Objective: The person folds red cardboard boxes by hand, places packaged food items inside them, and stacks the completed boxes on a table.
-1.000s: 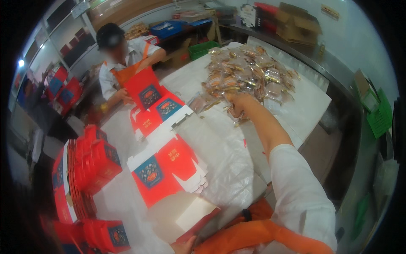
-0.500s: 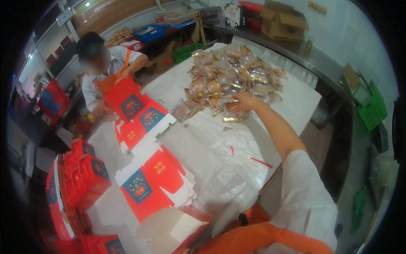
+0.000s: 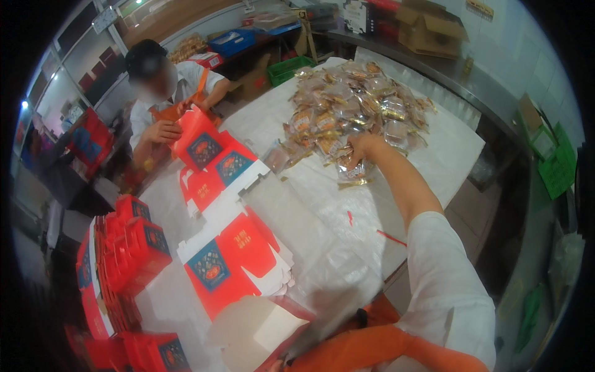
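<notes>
My right hand (image 3: pixel 364 150) reaches to the near edge of a pile of wrapped pastries (image 3: pixel 338 99). Its fingers are closed on one wrapped pastry (image 3: pixel 353 175) in a clear packet with gold ends. At the bottom edge only a sliver of my left hand (image 3: pixel 277 365) shows, its fingers against the side of an open red paper box (image 3: pixel 286 347). The box stands with its pale flaps up, close to my orange apron. Its inside is hidden from here.
Flat red box blanks (image 3: pixel 248 248) lie stacked mid-table. Folded red boxes (image 3: pixel 139 251) crowd the left. Across the table a co-worker (image 3: pixel 167 115) holds a red box (image 3: pixel 201 139). Red strips (image 3: pixel 392 238) lie near the right edge. A steel counter (image 3: pixel 483 93) runs behind.
The view has shifted slightly, moving the scene right. My right hand has curled around a packet at the pile's edge. The co-worker's hand has moved onto the upper part of the red box.
</notes>
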A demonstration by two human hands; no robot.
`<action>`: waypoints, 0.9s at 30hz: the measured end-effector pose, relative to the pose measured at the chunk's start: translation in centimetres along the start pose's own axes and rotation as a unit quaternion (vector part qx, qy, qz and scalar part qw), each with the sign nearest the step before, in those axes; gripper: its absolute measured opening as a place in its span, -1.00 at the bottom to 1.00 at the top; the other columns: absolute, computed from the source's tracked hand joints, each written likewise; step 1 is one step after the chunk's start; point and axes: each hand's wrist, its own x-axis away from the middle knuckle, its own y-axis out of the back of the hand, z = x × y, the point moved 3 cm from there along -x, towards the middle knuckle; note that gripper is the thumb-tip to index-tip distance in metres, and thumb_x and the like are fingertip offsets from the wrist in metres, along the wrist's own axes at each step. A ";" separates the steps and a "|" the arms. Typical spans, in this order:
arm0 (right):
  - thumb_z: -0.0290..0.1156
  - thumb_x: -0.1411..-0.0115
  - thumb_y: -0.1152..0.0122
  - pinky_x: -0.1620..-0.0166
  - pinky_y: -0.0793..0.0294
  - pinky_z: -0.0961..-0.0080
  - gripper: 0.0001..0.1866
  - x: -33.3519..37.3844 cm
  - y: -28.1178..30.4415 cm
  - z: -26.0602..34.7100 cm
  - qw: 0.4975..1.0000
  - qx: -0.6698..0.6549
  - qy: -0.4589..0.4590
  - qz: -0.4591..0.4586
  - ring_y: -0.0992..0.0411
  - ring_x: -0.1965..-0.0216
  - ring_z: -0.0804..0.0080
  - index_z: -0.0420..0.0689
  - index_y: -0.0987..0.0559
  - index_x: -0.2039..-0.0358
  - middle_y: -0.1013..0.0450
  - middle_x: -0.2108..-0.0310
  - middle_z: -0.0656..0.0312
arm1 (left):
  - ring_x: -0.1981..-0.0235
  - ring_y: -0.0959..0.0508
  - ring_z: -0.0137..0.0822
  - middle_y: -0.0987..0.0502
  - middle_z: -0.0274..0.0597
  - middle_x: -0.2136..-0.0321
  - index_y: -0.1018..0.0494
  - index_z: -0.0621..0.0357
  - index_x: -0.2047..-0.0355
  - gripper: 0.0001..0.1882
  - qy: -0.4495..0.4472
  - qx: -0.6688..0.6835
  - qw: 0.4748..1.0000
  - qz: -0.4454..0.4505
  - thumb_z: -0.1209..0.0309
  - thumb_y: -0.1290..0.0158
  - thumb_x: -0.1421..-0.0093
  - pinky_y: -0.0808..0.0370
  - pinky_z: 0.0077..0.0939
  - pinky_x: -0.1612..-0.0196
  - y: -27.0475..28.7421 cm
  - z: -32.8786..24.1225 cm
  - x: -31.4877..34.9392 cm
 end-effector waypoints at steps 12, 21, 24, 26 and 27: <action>-0.53 0.03 -0.44 0.00 -0.56 0.09 -0.35 13.0 -5.1 4.9 0.900 0.045 0.252 -0.354 -0.49 0.02 -0.04 0.04 -0.50 -0.13 -0.40 0.05 0.00 | -0.15 -0.46 0.04 -0.45 0.00 -0.15 -0.45 0.21 -0.13 -0.24 -0.109 0.062 0.992 0.013 0.28 -0.49 0.07 -0.40 -0.11 -0.22 1.9 4.4 2.9; -0.46 -0.02 -0.48 -0.07 -0.52 0.28 -0.38 38.4 -3.6 29.5 0.804 -0.155 0.571 -0.051 -0.49 -0.01 0.14 -0.06 -0.49 -0.14 -0.43 0.01 0.07 | -0.28 -0.31 0.06 -0.29 0.05 -0.24 -0.12 0.23 -0.38 0.17 -0.254 0.100 0.956 -0.105 0.29 -0.53 0.21 -0.28 -0.06 -0.31 1.8 1.8 3.3; -0.37 -0.06 -0.48 0.09 -0.56 0.18 -0.42 41.6 -5.9 33.4 0.807 0.033 0.590 -0.007 -0.50 0.12 -0.05 0.01 -0.51 -0.12 -0.44 0.12 -0.02 | -0.32 -0.27 0.08 -0.24 0.08 -0.31 -0.02 0.23 -0.43 0.24 -0.219 0.203 0.953 -0.052 0.33 -0.54 0.19 -0.25 -0.02 -0.34 0.9 0.8 2.8; -0.34 -0.05 -0.48 0.13 -0.57 0.16 -0.44 40.8 -7.6 35.3 0.823 0.086 0.561 0.024 -0.53 0.14 -0.08 -0.04 -0.51 -0.09 -0.46 0.12 -0.01 | -0.36 -0.24 0.10 -0.19 0.12 -0.35 0.03 0.23 -0.45 0.27 -0.217 0.216 0.951 -0.047 0.35 -0.54 0.18 -0.23 -0.02 -0.37 0.7 0.8 2.8; -0.31 -0.06 -0.46 0.13 -0.58 0.14 -0.45 40.0 -8.5 36.0 0.826 0.138 0.546 0.029 -0.54 0.15 -0.10 -0.04 -0.51 -0.09 -0.46 0.11 -0.04 | -0.38 -0.21 0.10 -0.16 0.13 -0.37 0.05 0.23 -0.46 0.28 -0.240 0.186 0.951 -0.063 0.36 -0.54 0.17 -0.22 -0.02 -0.38 0.7 1.2 2.8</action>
